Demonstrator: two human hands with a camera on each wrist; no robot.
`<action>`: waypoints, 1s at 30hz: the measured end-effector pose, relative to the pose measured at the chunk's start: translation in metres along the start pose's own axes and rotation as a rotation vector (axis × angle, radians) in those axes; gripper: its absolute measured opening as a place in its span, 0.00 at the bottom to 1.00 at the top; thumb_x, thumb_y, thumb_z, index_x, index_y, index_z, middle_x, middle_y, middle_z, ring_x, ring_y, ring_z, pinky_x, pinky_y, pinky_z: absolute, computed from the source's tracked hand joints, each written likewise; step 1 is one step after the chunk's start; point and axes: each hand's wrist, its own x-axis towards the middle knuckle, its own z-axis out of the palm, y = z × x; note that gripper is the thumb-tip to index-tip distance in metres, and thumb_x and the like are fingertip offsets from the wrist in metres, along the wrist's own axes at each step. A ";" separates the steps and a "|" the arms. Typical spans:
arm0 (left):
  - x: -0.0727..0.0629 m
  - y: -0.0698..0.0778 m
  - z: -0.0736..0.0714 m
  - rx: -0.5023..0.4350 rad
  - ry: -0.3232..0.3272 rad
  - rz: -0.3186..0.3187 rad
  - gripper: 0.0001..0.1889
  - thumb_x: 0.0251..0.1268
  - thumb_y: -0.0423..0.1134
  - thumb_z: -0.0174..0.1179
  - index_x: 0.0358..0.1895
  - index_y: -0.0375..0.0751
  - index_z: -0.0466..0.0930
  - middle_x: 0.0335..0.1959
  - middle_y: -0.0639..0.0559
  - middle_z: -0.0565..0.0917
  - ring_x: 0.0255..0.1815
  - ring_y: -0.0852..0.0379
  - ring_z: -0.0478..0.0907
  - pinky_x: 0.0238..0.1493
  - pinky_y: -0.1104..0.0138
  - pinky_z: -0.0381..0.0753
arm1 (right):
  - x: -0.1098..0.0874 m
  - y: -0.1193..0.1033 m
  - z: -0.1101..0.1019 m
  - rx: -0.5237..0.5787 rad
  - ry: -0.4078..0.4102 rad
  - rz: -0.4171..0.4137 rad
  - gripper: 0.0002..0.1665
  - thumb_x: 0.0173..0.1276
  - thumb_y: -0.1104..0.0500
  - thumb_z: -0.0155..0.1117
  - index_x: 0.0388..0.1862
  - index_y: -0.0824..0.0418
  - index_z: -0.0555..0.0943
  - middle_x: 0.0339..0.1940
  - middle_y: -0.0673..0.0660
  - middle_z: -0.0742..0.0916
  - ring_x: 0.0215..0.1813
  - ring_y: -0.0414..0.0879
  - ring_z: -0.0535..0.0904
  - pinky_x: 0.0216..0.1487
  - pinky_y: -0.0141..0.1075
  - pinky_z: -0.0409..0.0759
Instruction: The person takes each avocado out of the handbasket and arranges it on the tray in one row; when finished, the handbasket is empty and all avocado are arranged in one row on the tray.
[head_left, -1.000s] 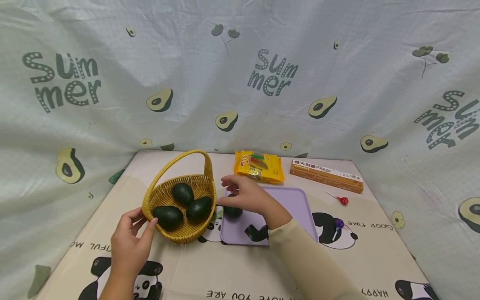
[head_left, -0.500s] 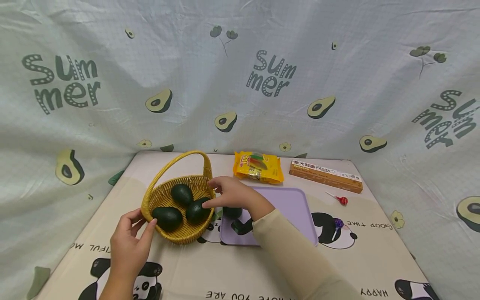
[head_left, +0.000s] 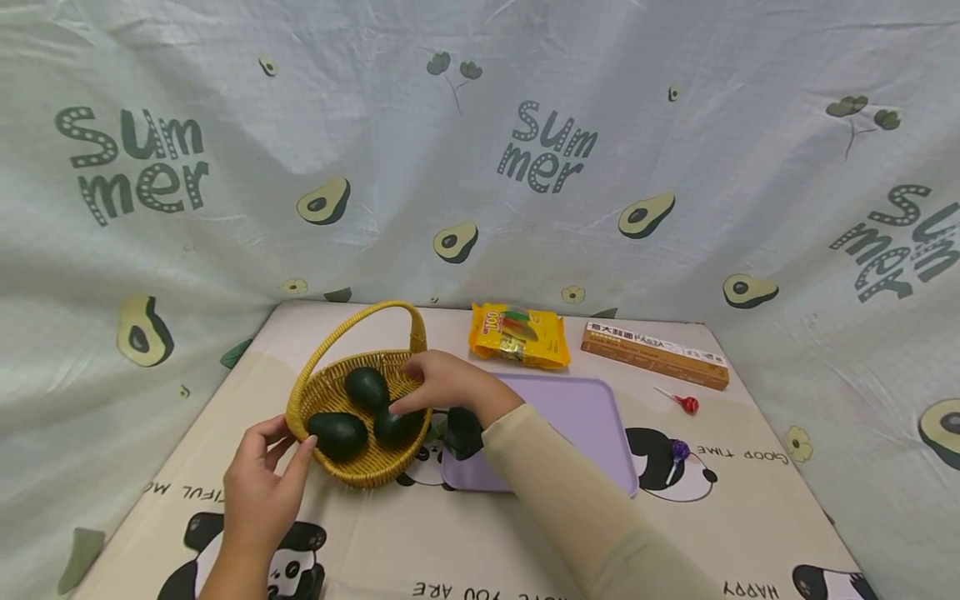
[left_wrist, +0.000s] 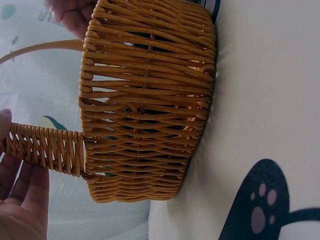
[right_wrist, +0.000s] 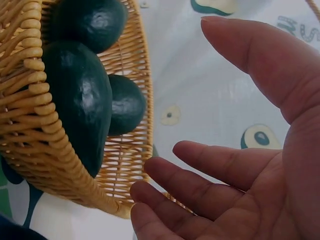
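A yellow wicker basket (head_left: 360,479) with a tall arched handle stands at the left of the table. It holds three dark green avocados: front left (head_left: 337,437), back (head_left: 367,388) and right (head_left: 397,428). At the base of the handle, my left hand (head_left: 262,471) pinches it between thumb and fingers. My right hand (head_left: 456,385) reaches over the basket's right rim with thumb and fingers spread, holding nothing. In the right wrist view the avocados (right_wrist: 82,105) lie just past the fingertips. Another avocado on the tray is mostly hidden under my right wrist.
Right of the basket lies a lilac tray (head_left: 558,400). Behind it are a yellow packet (head_left: 519,336) with a mango picture and a long pasta box (head_left: 652,356). A red lollipop (head_left: 688,405) and a purple lollipop (head_left: 679,450) lie on the right.
My right hand has moved left, from above the tray's left edge to over the basket's right side. My left hand and the basket have stayed in place.
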 end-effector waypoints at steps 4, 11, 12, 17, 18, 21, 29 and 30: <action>0.001 0.000 0.000 -0.006 -0.006 -0.001 0.24 0.61 0.24 0.70 0.59 0.29 0.73 0.57 0.41 0.81 0.59 0.48 0.80 0.59 0.89 0.73 | 0.006 -0.003 0.001 0.004 -0.022 0.007 0.49 0.60 0.41 0.78 0.73 0.64 0.73 0.71 0.60 0.80 0.70 0.51 0.76 0.73 0.42 0.78; 0.000 0.001 0.001 -0.004 -0.026 -0.015 0.24 0.61 0.24 0.70 0.59 0.30 0.73 0.57 0.41 0.81 0.60 0.45 0.80 0.58 0.89 0.72 | 0.013 -0.007 0.008 -0.030 -0.055 0.036 0.49 0.59 0.42 0.79 0.74 0.62 0.73 0.71 0.58 0.80 0.71 0.50 0.76 0.72 0.41 0.79; 0.000 0.001 0.001 -0.004 -0.027 -0.016 0.24 0.61 0.24 0.70 0.59 0.30 0.73 0.58 0.41 0.81 0.60 0.45 0.80 0.58 0.89 0.72 | 0.014 -0.008 0.008 -0.038 -0.054 0.043 0.48 0.59 0.42 0.79 0.73 0.62 0.73 0.70 0.57 0.80 0.70 0.49 0.76 0.71 0.41 0.80; 0.001 0.001 0.000 -0.004 -0.022 -0.016 0.24 0.61 0.24 0.70 0.59 0.30 0.73 0.57 0.42 0.81 0.60 0.45 0.80 0.58 0.89 0.72 | 0.019 -0.012 0.009 -0.072 -0.055 0.071 0.46 0.57 0.43 0.81 0.70 0.62 0.76 0.66 0.57 0.82 0.62 0.46 0.79 0.64 0.39 0.84; 0.000 0.001 0.000 -0.005 -0.022 -0.015 0.24 0.61 0.24 0.70 0.59 0.30 0.73 0.57 0.42 0.81 0.60 0.45 0.80 0.58 0.89 0.72 | 0.020 -0.012 0.009 -0.081 -0.059 0.075 0.46 0.57 0.43 0.81 0.70 0.62 0.76 0.65 0.57 0.83 0.60 0.45 0.79 0.63 0.39 0.84; 0.000 0.001 0.001 -0.003 -0.021 -0.015 0.24 0.61 0.24 0.70 0.59 0.30 0.73 0.57 0.42 0.81 0.60 0.44 0.80 0.58 0.89 0.72 | 0.023 -0.011 0.011 -0.100 -0.074 0.083 0.44 0.57 0.43 0.81 0.67 0.62 0.77 0.62 0.56 0.84 0.55 0.43 0.79 0.59 0.37 0.85; 0.000 -0.001 -0.001 -0.011 -0.013 0.001 0.24 0.60 0.22 0.70 0.58 0.29 0.73 0.56 0.42 0.81 0.59 0.54 0.80 0.59 0.88 0.74 | 0.031 -0.015 0.014 -0.168 -0.093 0.056 0.41 0.57 0.44 0.81 0.65 0.61 0.79 0.62 0.55 0.84 0.57 0.44 0.81 0.58 0.37 0.85; 0.000 -0.002 -0.001 -0.013 -0.010 0.002 0.24 0.59 0.22 0.70 0.58 0.29 0.74 0.56 0.42 0.81 0.59 0.57 0.80 0.59 0.88 0.74 | 0.032 -0.016 0.014 -0.176 -0.095 0.054 0.41 0.57 0.44 0.81 0.65 0.61 0.79 0.62 0.55 0.84 0.58 0.45 0.81 0.58 0.37 0.85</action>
